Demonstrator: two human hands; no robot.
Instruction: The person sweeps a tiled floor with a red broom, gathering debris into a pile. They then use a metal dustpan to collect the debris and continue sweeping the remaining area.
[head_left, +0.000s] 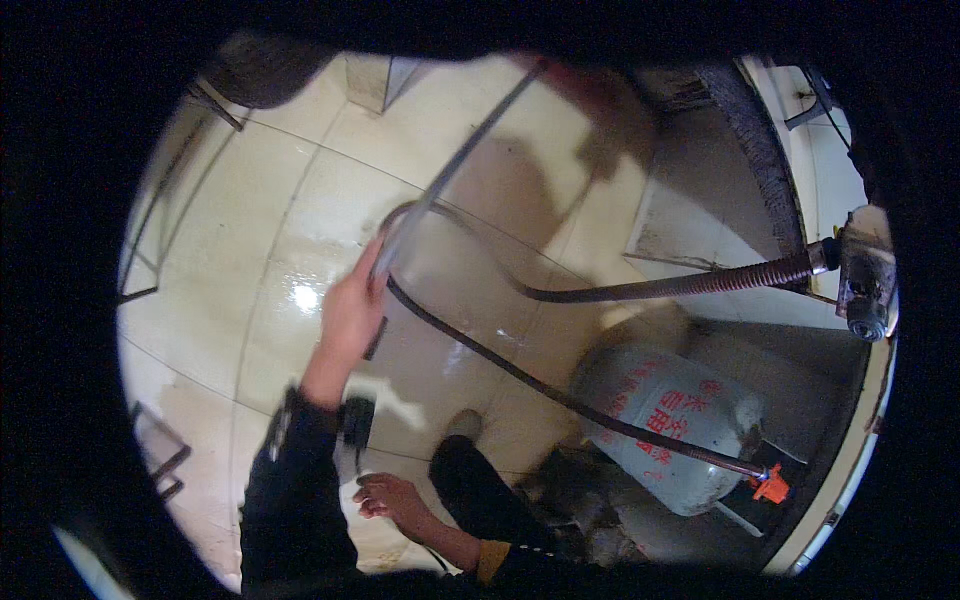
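My left hand (351, 309), reaching up from the lower left in a dark sleeve, is closed around a long, thin grey rod (469, 154), blurred along its length. The rod runs up toward the top edge; a short dark piece (376, 339) shows just below the hand. Beside my fingers passes a dark rubber gas hose (491, 358), looped behind the rod; I cannot tell if the hand grips it too. My right hand (390, 501) is low, its fingers partly curled, near a thin stem under a black object (357, 421). Whether it holds the stem is unclear.
A grey gas cylinder (660, 427) with red writing lies at the right, an orange regulator (771, 484) beside it on the hose end. The hose's other end meets a metal fitting (866, 277). Tiles (277, 225) look wet. A metal-legged stool (217, 105) stands upper left.
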